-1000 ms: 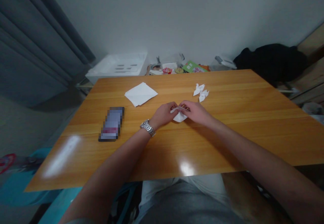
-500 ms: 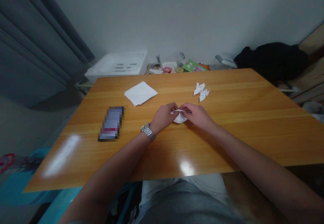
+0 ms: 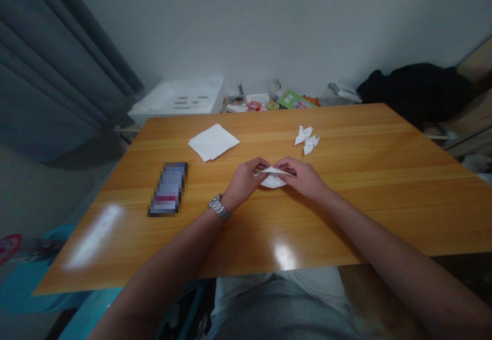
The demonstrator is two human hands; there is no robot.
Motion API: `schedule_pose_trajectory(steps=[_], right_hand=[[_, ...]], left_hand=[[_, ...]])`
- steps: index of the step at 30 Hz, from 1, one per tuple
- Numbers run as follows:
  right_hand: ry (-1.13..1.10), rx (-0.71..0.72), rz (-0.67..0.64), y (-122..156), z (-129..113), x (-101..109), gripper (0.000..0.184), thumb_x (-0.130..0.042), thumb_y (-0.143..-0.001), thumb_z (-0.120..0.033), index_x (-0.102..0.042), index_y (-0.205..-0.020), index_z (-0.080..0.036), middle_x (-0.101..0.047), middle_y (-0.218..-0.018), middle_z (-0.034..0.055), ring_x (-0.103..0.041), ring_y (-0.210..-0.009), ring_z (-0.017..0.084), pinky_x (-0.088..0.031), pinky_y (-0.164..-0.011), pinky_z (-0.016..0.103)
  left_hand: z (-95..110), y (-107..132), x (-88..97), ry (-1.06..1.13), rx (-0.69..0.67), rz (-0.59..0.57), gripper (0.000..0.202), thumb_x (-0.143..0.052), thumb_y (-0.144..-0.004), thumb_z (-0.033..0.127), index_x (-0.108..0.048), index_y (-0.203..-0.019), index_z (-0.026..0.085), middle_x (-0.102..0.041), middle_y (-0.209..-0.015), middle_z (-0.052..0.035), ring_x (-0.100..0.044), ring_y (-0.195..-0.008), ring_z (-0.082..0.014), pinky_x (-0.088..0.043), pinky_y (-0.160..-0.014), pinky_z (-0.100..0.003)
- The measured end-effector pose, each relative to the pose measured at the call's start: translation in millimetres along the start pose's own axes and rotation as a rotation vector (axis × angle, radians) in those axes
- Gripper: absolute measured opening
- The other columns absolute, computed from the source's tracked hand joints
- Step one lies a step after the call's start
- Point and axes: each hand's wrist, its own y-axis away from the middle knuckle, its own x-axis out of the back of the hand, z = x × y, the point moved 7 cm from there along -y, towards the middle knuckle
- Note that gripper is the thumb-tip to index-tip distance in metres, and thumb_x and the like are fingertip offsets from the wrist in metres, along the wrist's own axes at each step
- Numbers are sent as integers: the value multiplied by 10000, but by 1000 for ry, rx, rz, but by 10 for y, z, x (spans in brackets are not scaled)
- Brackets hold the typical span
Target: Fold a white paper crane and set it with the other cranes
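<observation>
Over the middle of the wooden table, a small folded white sheet of paper (image 3: 273, 180) is held between both hands. My left hand (image 3: 246, 178) pinches its left end, thumb towards me, with a metal watch on the wrist. At the right end, my right hand (image 3: 303, 176) grips the paper the same way. Part of the paper's far side is hidden behind the fingers. Beyond my right hand lie two folded white paper birds (image 3: 306, 139), close together.
A stack of white paper squares (image 3: 213, 142) lies at the back left of the table (image 3: 384, 176). Nearer on the left is a blurred-out phone (image 3: 168, 189). Behind the table stand a white plastic basin (image 3: 172, 107), a green booklet (image 3: 295, 99) and a dark cloth heap (image 3: 418, 91).
Both hands have moved slightly apart, the left one further left. More of the folded paper shows between them, spread wider. The birds, stack and phone stay in place.
</observation>
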Motion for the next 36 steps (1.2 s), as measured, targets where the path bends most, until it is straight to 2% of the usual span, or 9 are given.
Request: schedule_pose_trajectory(steps=[4, 10, 14, 18, 21, 24, 31, 36], right_hand=[[-99, -41, 15, 35, -9, -20, 264, -715, -872, -409, -684, -1053, -219, -751, -1022, 60, -723, -901, 219, -571, -827, 357], [-189, -116, 55, 46, 3, -44, 308, -736, -851, -426, -686, -1063, -207, -763, -1025, 74, -726, -931, 231, -567, -857, 368], [-203, -164, 42, 54, 55, -50, 307, -748, -835, -440, -707, -1006, -189, -769, -981, 77, -724, -900, 234, -565, -835, 365], [-179, -155, 37, 74, 53, -47, 294, -740, -843, -433, -715, -997, -184, -766, -981, 71, -715, -902, 224, -555, -838, 352], [-187, -151, 49, 87, 27, -50, 268, -737, -843, -414, -709, -977, -185, -766, -966, 65, -713, -891, 219, -560, -830, 347], [-191, -132, 49, 91, 2, -63, 250, -734, -844, -400, -700, -979, -192, -762, -968, 56, -708, -891, 214, -562, -829, 347], [-148, -85, 42, 102, 8, -71, 233, -712, -863, -393, -682, -992, -202, -744, -975, 52, -699, -904, 213, -558, -851, 361], [-108, -34, 38, 120, -46, -68, 300, -738, -831, -304, -659, -1111, -228, -734, -1113, 58, -704, -1018, 217, -548, -937, 374]], left_hand=[[61, 51, 23, -66, -21, 45, 105, -670, -883, 201, -694, -980, 166, -756, -942, -44, -703, -849, -158, -539, -774, -262], [94, 80, 45, -61, -29, 29, 148, -685, -852, 163, -683, -1000, 169, -753, -954, -40, -704, -857, -162, -542, -768, -262], [79, 93, 57, -60, -30, -22, 215, -739, -838, 247, -670, -1029, 179, -746, -972, -34, -706, -899, -177, -541, -793, -269], [72, 124, 47, -76, -26, -74, 361, -787, -813, 379, -657, -1091, 190, -737, -1058, -48, -697, -953, -195, -545, -846, -294], [79, 141, 42, -56, -20, -59, 322, -718, -880, 427, -658, -1091, 191, -736, -1057, -49, -696, -965, -189, -544, -859, -293], [83, 150, 28, -36, -4, -43, 244, -635, -945, 397, -663, -1072, 190, -740, -1033, -45, -698, -959, -178, -544, -868, -290], [100, 166, 20, -40, 5, -16, 209, -641, -937, 351, -665, -1049, 176, -738, -1000, -45, -696, -923, -172, -552, -851, -283], [109, 164, 45, -77, 7, 11, 205, -625, -951, 357, -672, -1026, 173, -739, -968, -46, -695, -880, -168, -548, -826, -279]])
